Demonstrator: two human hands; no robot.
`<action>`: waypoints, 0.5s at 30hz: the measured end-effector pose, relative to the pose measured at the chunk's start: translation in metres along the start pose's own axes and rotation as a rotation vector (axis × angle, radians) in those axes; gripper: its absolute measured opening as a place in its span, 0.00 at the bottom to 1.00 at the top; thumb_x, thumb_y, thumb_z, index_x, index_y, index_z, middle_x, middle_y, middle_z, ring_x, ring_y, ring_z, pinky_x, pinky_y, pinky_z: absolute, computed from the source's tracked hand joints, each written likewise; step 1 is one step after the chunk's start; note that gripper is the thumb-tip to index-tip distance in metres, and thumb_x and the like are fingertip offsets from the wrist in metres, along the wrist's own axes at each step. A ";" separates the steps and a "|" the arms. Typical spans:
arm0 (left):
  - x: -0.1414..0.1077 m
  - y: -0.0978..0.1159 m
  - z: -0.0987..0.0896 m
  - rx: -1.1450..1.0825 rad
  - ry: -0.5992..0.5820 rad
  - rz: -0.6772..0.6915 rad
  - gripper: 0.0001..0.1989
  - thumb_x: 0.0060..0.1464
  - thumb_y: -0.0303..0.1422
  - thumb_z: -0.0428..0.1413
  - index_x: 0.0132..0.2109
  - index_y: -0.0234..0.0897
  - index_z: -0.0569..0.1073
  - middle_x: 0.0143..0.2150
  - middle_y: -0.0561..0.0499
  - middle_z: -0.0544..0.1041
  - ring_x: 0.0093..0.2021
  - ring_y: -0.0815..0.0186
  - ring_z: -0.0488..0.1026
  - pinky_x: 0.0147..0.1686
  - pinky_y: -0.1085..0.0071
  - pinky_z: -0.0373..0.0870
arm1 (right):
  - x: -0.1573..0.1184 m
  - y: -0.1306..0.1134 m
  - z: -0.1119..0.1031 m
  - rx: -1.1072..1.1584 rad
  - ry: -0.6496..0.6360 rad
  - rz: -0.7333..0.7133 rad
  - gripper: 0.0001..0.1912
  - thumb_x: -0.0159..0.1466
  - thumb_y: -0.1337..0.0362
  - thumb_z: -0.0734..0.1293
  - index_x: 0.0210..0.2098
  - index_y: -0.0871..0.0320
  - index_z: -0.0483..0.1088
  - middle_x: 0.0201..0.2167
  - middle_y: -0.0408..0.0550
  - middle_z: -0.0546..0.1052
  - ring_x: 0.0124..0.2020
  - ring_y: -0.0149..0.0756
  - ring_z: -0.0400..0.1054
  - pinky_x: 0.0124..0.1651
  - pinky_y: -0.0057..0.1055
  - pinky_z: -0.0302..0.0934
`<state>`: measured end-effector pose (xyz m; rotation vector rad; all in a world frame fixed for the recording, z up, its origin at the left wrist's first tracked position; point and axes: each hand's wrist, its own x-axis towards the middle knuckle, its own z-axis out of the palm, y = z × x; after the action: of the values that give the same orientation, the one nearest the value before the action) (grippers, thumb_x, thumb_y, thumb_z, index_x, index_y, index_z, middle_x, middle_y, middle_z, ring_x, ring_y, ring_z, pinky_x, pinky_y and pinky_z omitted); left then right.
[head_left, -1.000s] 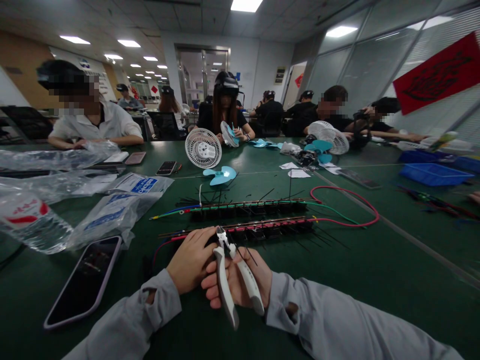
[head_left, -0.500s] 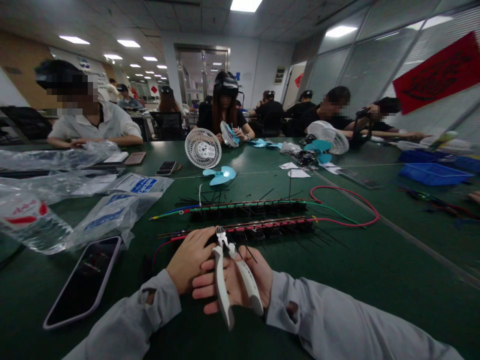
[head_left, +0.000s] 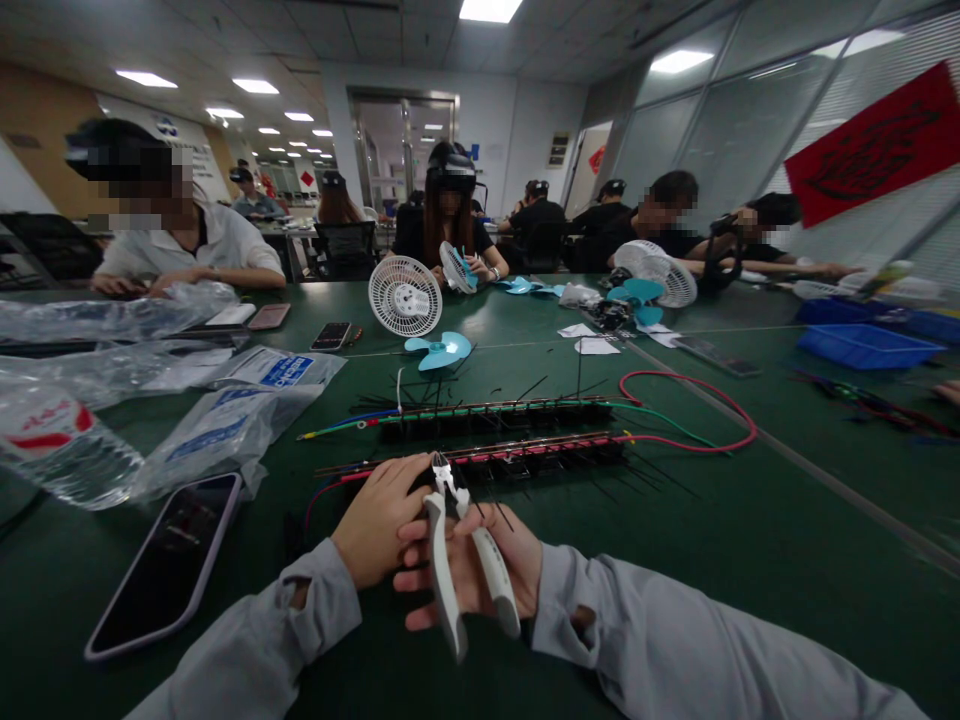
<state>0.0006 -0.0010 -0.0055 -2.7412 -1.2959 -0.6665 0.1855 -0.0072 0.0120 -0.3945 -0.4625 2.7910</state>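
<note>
A pair of white-and-grey handled cutting pliers (head_left: 444, 560) lies across my right hand (head_left: 499, 560), its handles spread apart. My right thumb is by the right handle, and the fingers reach loosely behind the left one. The plier jaws point away from me, at the fingertips of my left hand (head_left: 382, 520). That hand is closed over the left end of the nearer black strip (head_left: 555, 455), which carries red wires and black cable ties; its fingertips are partly hidden. A second black strip (head_left: 495, 415) with a green wire lies parallel just beyond.
A phone (head_left: 165, 565), plastic bags (head_left: 225, 420) and a water bottle (head_left: 64, 440) lie to the left. Ahead are a blue fan blade (head_left: 439, 350) and a white fan grille (head_left: 405, 297). A red cable (head_left: 750, 420) loops right, before a blue tray (head_left: 866, 347). Several people sit around.
My right hand has drawn its fingers and thumb in slightly, and the pliers' right handle has moved a little toward the left one. My left hand and the strips stay put.
</note>
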 end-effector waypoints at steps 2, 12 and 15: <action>0.000 0.000 0.001 -0.011 0.014 -0.002 0.14 0.53 0.26 0.51 0.47 0.37 0.72 0.57 0.42 0.66 0.57 0.54 0.62 0.55 0.54 0.59 | 0.001 0.001 -0.004 0.023 0.025 -0.004 0.24 0.51 0.65 0.57 0.46 0.65 0.66 0.32 0.50 0.73 0.41 0.40 0.67 0.54 0.50 0.48; -0.001 0.001 0.002 -0.008 0.039 -0.007 0.16 0.52 0.23 0.48 0.46 0.36 0.72 0.57 0.42 0.67 0.57 0.55 0.63 0.56 0.54 0.59 | 0.003 0.002 -0.011 -0.019 0.043 -0.021 0.23 0.49 0.62 0.58 0.43 0.66 0.68 0.31 0.52 0.72 0.34 0.35 0.65 0.43 0.35 0.55; -0.001 0.001 0.002 -0.004 0.025 -0.003 0.15 0.53 0.25 0.49 0.47 0.36 0.72 0.57 0.42 0.67 0.57 0.54 0.63 0.55 0.54 0.59 | 0.002 0.001 -0.009 -0.046 0.038 -0.034 0.24 0.49 0.63 0.58 0.43 0.67 0.68 0.31 0.53 0.72 0.34 0.35 0.65 0.44 0.34 0.54</action>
<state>0.0012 -0.0017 -0.0072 -2.7255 -1.2959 -0.7020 0.1862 -0.0055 0.0032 -0.4443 -0.5209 2.7396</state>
